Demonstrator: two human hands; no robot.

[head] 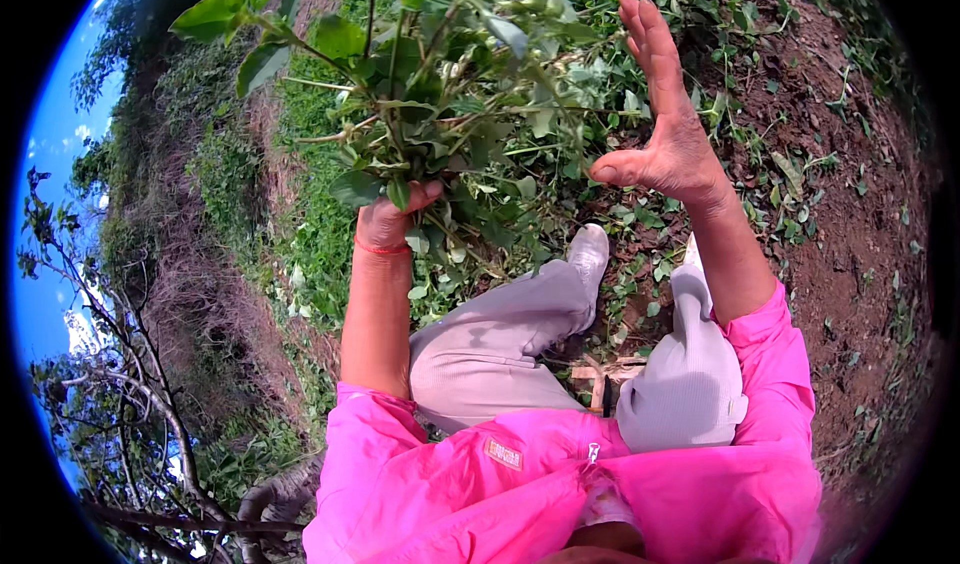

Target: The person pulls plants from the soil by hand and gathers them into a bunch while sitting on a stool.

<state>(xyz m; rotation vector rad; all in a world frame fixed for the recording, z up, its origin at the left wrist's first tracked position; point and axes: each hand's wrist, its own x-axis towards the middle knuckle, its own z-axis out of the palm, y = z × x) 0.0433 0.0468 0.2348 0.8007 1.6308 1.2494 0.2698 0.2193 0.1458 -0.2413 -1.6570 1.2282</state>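
My left hand (397,207), with a red string at the wrist, grips a thick bunch of leafy green plants (420,106) by the stems. Its leaves spread upward and to the right and hide most of the fingers. My right hand (664,121) is raised to the right of the bunch, palm facing left, with thumb and fingers apart and nothing held. Below and between the hands are my shoes (591,252) and light trousers (495,354). A pink jacket (450,489) covers my arms to near the elbows.
Cut or pulled greenery (637,219) lies on brown soil (855,241) around my feet. Wooden pieces (611,372) show between my legs. Low green plants (307,219) grow at the left, with a dry brushy bank (180,264) and a bare-branched tree (172,414) beyond.
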